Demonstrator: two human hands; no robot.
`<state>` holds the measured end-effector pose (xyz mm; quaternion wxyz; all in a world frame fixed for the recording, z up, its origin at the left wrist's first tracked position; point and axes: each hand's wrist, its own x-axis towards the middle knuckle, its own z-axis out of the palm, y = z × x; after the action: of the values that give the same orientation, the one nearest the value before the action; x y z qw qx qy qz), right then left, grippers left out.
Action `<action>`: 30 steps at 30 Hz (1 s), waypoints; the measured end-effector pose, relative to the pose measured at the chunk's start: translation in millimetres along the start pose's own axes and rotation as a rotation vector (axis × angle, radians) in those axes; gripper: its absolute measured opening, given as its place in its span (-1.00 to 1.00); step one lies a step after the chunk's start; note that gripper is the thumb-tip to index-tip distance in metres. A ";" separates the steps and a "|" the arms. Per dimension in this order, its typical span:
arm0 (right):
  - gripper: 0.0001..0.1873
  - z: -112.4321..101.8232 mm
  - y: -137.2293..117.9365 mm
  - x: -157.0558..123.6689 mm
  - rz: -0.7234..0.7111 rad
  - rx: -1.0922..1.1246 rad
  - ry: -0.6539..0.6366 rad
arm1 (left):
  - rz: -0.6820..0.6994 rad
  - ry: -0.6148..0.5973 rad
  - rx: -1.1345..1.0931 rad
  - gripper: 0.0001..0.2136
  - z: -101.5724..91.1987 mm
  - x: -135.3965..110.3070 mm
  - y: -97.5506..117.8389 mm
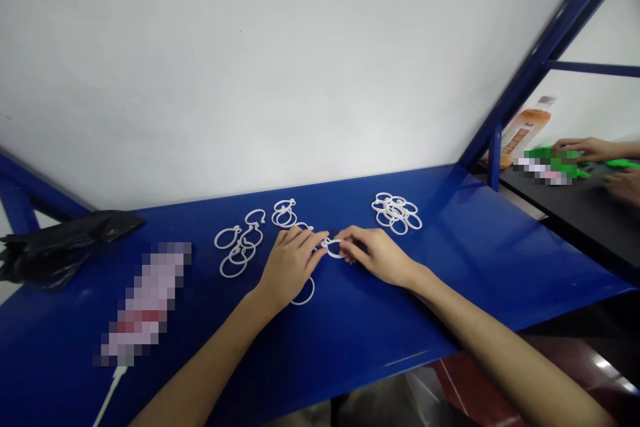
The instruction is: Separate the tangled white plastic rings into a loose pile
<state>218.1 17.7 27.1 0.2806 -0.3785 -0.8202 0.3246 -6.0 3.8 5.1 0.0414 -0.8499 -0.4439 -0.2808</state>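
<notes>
Both my hands meet at the middle of a blue table. My left hand and my right hand each pinch a side of one small white plastic ring, fingers closed on it. Several loose white rings lie scattered to the left of my left hand, and another ring shows partly under that hand's wrist. A tidy pile of white rings sits beyond my right hand.
A crumpled black bag lies at the table's left end, near a blurred-out object with a white cable. A white wall rises behind. On a dark table at right, another person's hands handle green items beside an orange bottle.
</notes>
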 end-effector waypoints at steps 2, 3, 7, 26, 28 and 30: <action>-0.77 2.4 -0.8 -0.7 -0.012 0.059 -0.010 | 0.034 0.023 -0.015 -0.83 -0.1 -0.2 -0.7; -0.77 3.1 -0.7 -1.1 -0.028 0.069 -0.015 | 0.050 0.038 -0.026 -0.85 -0.7 -0.2 -0.8; -0.81 3.5 -0.2 -2.2 -0.087 0.030 -0.028 | 0.106 0.089 -0.050 -0.83 -3.9 1.0 1.6; -0.76 -64.1 39.6 -7.9 -0.018 -0.359 0.550 | -0.007 -0.049 -0.076 -0.87 -17.1 -0.5 -6.3; -0.75 -87.6 71.9 -15.4 0.195 -0.390 0.646 | -0.011 -0.149 -0.046 -0.87 -21.8 -1.6 -6.8; -0.73 -104.4 100.4 -24.0 0.438 -0.287 0.653 | -0.011 -0.218 -0.036 -0.87 -24.4 -2.1 -5.5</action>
<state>349.2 82.3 13.1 0.3948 -0.6622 -0.6251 0.1216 -22.0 -2.3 23.6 -0.0241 -0.8735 -0.4454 -0.1951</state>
